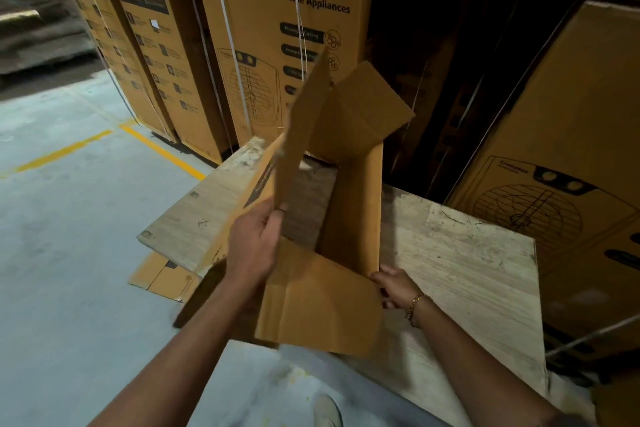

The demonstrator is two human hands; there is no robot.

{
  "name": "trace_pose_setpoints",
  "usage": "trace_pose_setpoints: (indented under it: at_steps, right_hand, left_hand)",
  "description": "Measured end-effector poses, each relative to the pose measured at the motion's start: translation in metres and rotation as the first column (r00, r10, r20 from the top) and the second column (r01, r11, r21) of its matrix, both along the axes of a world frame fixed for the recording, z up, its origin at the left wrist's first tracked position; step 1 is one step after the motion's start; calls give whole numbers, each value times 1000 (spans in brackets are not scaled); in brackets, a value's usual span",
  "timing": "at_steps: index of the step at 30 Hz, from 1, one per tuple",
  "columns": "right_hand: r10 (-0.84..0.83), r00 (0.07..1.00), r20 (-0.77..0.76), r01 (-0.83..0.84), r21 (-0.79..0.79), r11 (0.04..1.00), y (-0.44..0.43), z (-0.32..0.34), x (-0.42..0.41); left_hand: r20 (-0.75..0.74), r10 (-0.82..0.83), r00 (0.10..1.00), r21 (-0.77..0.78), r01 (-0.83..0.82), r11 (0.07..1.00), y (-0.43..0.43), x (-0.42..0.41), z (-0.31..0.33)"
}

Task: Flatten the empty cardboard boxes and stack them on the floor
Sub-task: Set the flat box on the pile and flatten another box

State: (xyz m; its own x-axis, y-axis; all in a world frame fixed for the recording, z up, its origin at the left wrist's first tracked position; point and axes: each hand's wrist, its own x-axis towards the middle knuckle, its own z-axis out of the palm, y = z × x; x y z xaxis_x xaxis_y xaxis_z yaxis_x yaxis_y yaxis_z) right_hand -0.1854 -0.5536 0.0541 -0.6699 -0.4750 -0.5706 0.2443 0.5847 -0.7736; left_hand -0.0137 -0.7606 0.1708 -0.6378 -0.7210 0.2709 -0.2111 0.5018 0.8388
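A gold chain bracelet [414, 308] (small links) circles the person's right wrist.

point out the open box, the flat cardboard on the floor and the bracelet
open box [353, 211]: head view, inner right wall
flat cardboard [159, 276]: head view, upper face
bracelet [414, 308]: head view, chain links

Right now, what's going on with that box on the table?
A person is breaking down an empty cardboard box on a worn wooden table. The left hand grips the box's left wall, and the right hand holds its near right corner. The box stands open with flaps up, not yet flattened; the tabletop shows through it. Some flattened cardboard lies on the floor by the table. Strapped Crompton cartons stand behind.
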Motion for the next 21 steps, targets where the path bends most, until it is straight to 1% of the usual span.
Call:
trace_pose_setpoints:
  at_steps: [2, 3, 4, 5, 6, 7, 8, 9, 10, 11, 12, 13, 14, 15, 18, 19, 20, 21]
  right_hand:
    - [122, 989, -84, -116, 71, 991, 6, -3, -4]
    - [103, 988, -117, -97, 55, 994, 11, 0, -5]
    - [34, 990, -136, -35, -9, 999, 17, 8, -4]
    - [-112, 990, -81, 102, -119, 988, 24, 21, -2]
    - [-267, 963, 38, 268, -249, 931, 32, 36, -2]
    - [-347, 918, 191, 395, -374, 839, 41, 49, -4]
    - [-346, 888, 304, 457, -488, 744, 51, 65, -6]
    - [-331, 877, 349, 478, -557, 679, 61, 81, -8]
    - [-319, 883, 345, 469, -603, 646, 68, 95, -9]
    - [-342, 895, 285, 445, -598, 667, 74, 104, -11]
    - [-374, 910, 179, 408, -548, 730, 78, 108, -13]
    - [-411, 911, 40, 384, -449, 807, 81, 110, -13]
    - [-421, 904, -74, 373, -347, 861, 85, 110, -14]
    - [-414, 899, -140, 366, -275, 889, 91, 109, -15]
    - [-433, 862, -263, 389, -205, 898, 108, 109, -19]
    - [-432, 839, -331, 394, -178, 902, 112, 107, -19]
    - [-383, 808, -448, 381, -99, 919, 114, 106, -16]
    - [-263, 756, -600, 352, 33, 936, 112, 105, -10]
  left_hand:
    - [114, -90, 989, -165, 108, 980, 12, -4, 1]
    - [179, -132, 975, -234, 173, 957, 19, -6, -2]
    - [241, -178, 954, -287, 246, 926, 28, -9, -6]
    - [308, -223, 925, -333, 324, 886, 38, -12, -11]
    - [380, -254, 890, -377, 400, 836, 49, -15, -16]
    - [450, -267, 852, -417, 465, 781, 59, -19, -21]
    - [513, -266, 817, -446, 518, 730, 67, -24, -28]
    - [560, -264, 785, -460, 560, 689, 74, -28, -33]
    - [595, -278, 754, -454, 601, 658, 79, -32, -37]
    - [621, -316, 717, -426, 647, 632, 82, -36, -40]
    - [646, -368, 668, -378, 700, 606, 84, -38, -41]
    - [672, -407, 619, -334, 743, 579, 82, -39, -41]
    - [693, -417, 588, -316, 768, 558, 75, -37, -41]
    - [711, -396, 581, -324, 771, 548, 64, -33, -41]
    - [753, -215, 622, -406, 696, 592, 12, -12, -47]
    - [768, -139, 625, -430, 664, 612, -5, -4, -49]
    - [782, -76, 619, -444, 638, 629, -18, 4, -51]
    - [789, -37, 613, -455, 623, 636, -26, 9, -53]
